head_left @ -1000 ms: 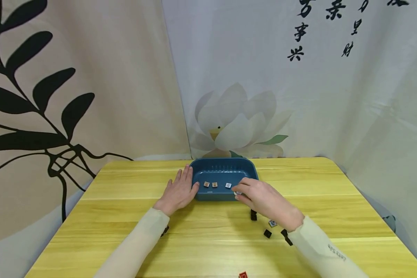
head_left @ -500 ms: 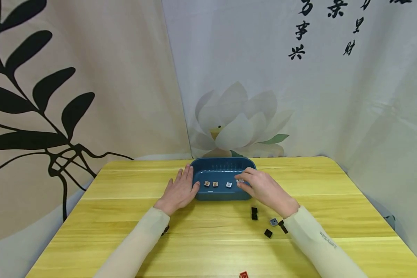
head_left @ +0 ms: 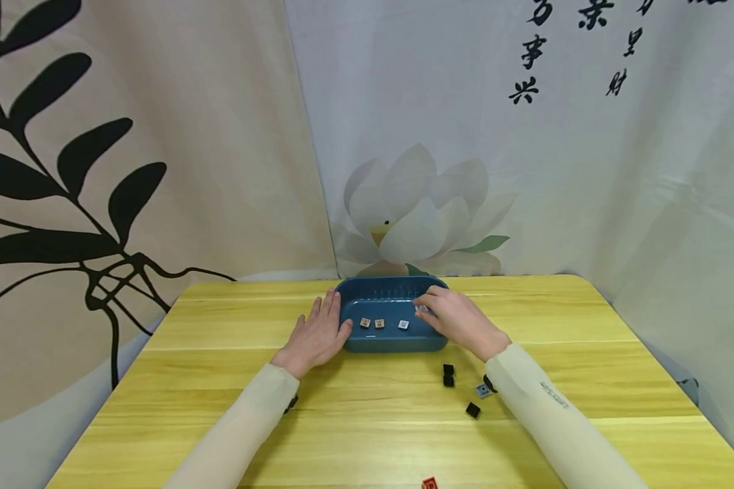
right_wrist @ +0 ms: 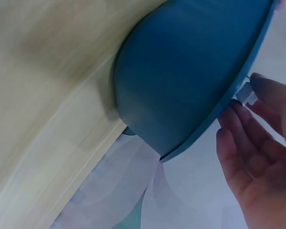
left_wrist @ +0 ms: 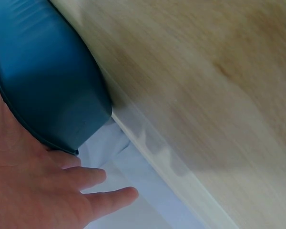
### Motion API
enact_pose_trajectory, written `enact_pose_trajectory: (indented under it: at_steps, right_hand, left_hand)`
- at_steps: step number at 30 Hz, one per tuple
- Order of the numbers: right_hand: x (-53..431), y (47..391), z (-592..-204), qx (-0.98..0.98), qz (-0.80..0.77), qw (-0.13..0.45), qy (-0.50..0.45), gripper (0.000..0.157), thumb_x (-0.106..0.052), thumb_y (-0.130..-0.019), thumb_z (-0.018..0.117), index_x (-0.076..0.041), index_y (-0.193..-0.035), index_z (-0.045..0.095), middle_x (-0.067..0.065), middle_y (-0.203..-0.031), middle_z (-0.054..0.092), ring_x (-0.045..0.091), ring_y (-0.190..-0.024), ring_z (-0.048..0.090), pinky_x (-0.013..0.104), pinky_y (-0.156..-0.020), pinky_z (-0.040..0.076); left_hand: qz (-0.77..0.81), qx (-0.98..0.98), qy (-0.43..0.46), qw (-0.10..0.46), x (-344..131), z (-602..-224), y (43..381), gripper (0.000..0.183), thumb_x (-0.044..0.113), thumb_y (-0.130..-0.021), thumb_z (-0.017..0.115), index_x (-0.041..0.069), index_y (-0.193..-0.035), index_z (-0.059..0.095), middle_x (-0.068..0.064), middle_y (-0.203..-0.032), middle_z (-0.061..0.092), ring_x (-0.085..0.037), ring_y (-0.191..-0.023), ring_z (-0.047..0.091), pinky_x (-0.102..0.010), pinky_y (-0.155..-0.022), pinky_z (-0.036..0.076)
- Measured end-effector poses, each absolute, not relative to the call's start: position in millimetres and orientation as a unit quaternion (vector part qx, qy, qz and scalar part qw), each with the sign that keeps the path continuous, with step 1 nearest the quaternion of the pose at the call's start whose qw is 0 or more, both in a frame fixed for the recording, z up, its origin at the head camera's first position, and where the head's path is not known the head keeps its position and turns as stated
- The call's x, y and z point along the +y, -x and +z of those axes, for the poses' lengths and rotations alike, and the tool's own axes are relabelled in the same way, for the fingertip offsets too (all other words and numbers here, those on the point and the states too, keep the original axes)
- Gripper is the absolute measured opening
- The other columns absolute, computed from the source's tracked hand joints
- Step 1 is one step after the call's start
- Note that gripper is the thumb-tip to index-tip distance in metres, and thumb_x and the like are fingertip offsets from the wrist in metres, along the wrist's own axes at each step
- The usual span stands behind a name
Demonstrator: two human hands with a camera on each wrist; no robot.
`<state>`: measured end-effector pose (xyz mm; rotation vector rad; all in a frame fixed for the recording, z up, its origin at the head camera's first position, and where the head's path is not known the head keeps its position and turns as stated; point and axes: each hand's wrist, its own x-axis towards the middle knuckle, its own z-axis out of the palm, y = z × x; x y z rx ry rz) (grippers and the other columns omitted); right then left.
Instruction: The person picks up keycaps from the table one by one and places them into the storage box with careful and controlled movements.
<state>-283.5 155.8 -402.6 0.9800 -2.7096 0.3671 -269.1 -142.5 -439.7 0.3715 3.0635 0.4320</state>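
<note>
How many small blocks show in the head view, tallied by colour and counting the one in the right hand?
Tan blocks: 2
White or grey blocks: 3, one of them pinched in the right hand
Black blocks: 3
Red block: 1, cut off by the picture's bottom edge
Total visible: 9

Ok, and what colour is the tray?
The tray is plain blue, with a slight teal tinge; the head view shows it best.
</note>
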Motion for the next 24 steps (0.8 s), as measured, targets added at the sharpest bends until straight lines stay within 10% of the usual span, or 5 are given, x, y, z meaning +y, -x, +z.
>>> enact_pose_trajectory:
  at_steps: [24]
  right_hand:
    - [142.7, 316.5, -417.1, -0.934, 0.047, 0.059, -0.348, 0.019, -0.017, -0.097, 0.074, -0.007, -0.112, 0.080, 0.006, -0.098, 0.072, 0.019, -0.086, 0.070, 0.033, -0.076, 0.060]
  left_hand:
    - [0.144, 0.983, -0.117, 0.008, -141.9, -441.5, 269.8, 0.074, 0.045, -0.110, 0.035, 0.000, -0.165, 0.014, -0.015, -0.173, 0.007, -0.042, -0.156, 0.016, -0.070, -0.116, 0.026]
